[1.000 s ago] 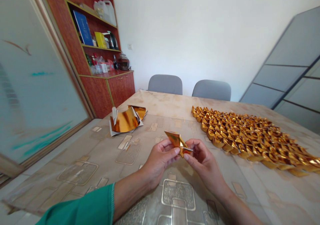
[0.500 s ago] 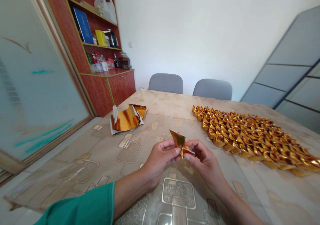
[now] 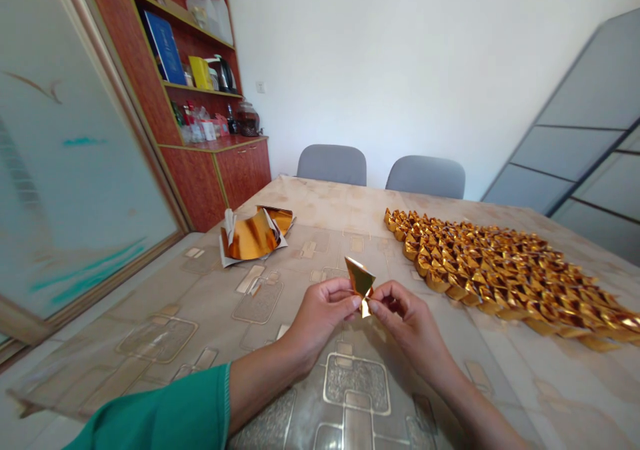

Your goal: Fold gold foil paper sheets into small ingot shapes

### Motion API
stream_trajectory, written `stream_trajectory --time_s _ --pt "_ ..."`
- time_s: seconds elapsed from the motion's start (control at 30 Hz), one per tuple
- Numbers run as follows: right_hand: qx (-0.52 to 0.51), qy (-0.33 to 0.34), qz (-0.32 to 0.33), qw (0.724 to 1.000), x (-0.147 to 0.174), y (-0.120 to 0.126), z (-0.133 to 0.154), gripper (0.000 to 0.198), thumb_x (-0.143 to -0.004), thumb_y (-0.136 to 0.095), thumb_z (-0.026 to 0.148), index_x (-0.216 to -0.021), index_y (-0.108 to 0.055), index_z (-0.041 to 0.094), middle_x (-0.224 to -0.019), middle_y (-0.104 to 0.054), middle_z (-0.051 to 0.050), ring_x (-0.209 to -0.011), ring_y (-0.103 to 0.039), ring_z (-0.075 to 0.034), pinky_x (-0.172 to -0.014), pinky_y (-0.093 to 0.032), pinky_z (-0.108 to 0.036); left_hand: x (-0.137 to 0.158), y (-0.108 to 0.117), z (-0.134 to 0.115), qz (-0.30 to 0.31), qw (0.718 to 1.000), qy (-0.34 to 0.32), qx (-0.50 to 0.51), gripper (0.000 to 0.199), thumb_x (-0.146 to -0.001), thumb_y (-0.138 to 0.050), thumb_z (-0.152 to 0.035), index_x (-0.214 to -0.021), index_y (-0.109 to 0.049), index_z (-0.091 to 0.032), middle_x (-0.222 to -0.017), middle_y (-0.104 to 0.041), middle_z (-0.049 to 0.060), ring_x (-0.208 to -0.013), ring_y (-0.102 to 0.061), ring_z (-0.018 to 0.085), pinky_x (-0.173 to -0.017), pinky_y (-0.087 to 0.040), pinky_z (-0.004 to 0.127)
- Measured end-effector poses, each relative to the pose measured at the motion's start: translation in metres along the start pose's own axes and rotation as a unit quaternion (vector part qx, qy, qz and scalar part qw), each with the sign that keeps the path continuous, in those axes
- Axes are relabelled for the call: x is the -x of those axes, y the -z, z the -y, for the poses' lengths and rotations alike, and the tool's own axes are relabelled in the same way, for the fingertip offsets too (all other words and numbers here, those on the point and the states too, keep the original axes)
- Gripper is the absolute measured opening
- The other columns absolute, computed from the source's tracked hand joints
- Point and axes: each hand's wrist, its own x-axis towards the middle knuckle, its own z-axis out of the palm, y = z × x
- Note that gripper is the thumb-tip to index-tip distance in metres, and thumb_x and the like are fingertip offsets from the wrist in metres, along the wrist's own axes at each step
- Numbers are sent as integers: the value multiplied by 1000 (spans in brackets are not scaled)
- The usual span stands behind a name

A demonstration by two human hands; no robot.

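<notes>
Between my two hands, above the table, is a piece of folded gold foil paper [image 3: 361, 279], with one pointed flap standing up and a smaller fold below. My left hand [image 3: 327, 313] pinches its left side between thumb and fingers. From the right, my right hand [image 3: 407, 317] grips the lower fold with thumb and forefinger. On the right of the table lie rows of folded gold paper pieces [image 3: 490, 263], packed close together. A loose stack of gold foil sheets [image 3: 253, 237] with white backing curls up at the left.
A patterned clear cover lies over the table [image 3: 210, 317]. Two grey chairs [image 3: 332, 165] stand at its far side. A red-brown cabinet [image 3: 240, 170] with bottles and a kettle is at the back left, beside a frosted glass door [image 3: 75, 137].
The flap that stuck out to the right at my right fingers now shows as a small fold pointing down. The upright point has turned slightly and shifted right.
</notes>
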Motion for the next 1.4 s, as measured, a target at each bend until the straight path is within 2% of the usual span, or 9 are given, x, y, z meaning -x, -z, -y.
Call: stream_trajectory --time_s 0.3,0.57,0.73,0.9,1.0,1.13,1.27,1.4 --pt "85 4 12 996 2 -5 0 16 -91 -53 27 -77 -55 20 -71 -57 1 -64 -50 -16 -58 -36 -27 1 -1 -2 9 1000 9 -10 12 -69 -78 -22 -73 -71 -13 -65 -62 -1 -61 -52 8 -56 -37 18" --pt "44 5 33 998 2 -9 -1 16 -91 -53 27 -77 -54 20 -69 -55 2 -63 -47 -14 -58 -35 -26 0 0 0 0 999 44 21 33 -69 -82 -33 -94 -74 -14 -90 -71 7 -75 -61 13 -63 -44 21" --pt "-20 -1 1 1000 2 -11 -4 16 -88 -60 31 -79 -51 21 -69 -50 4 -60 -44 -13 -55 -34 -25 0 -1 3 -25 999 37 22 32 -66 -83 -35 -87 -74 -13 -81 -70 5 -69 -59 12 -61 -43 21" --pt "-88 -35 7 995 0 -10 -2 23 -86 -63 41 -77 -52 23 -67 -50 3 -59 -44 -14 -54 -35 -26 -4 0 6 -21 999 27 38 29 -63 -85 -32 -80 -73 -12 -75 -69 4 -65 -58 11 -59 -41 21" --pt "-130 -48 16 990 -1 -5 3 29 -90 -56 50 -78 -55 25 -69 -54 1 -63 -48 -17 -59 -40 -28 -8 3 6 -48 993 49 96 31 -61 -88 -29 -83 -73 -13 -79 -71 3 -69 -61 11 -61 -44 20" --pt "-123 -54 36 990 0 -4 5 37 -92 -50 56 -75 -57 25 -71 -55 -2 -66 -49 -18 -62 -41 -30 -10 5 4 -64 980 74 175 30 -58 -90 -24 -80 -72 -15 -79 -70 1 -67 -60 8 -61 -46 18" --pt "-135 -72 56 987 2 -11 -1 38 -85 -61 56 -72 -53 21 -65 -48 2 -59 -42 -14 -53 -33 -26 -7 2 3 -40 984 38 168 32 -61 -89 -28 -84 -72 -14 -80 -71 2 -72 -63 10 -68 -49 20" --pt "-144 -84 53 985 2 -18 -2 37 -81 -66 53 -71 -53 20 -64 -47 3 -57 -40 -12 -52 -31 -25 -4 -1 5 -34 990 13 137 31 -65 -86 -30 -87 -72 -13 -82 -72 3 -75 -63 12 -73 -49 23"
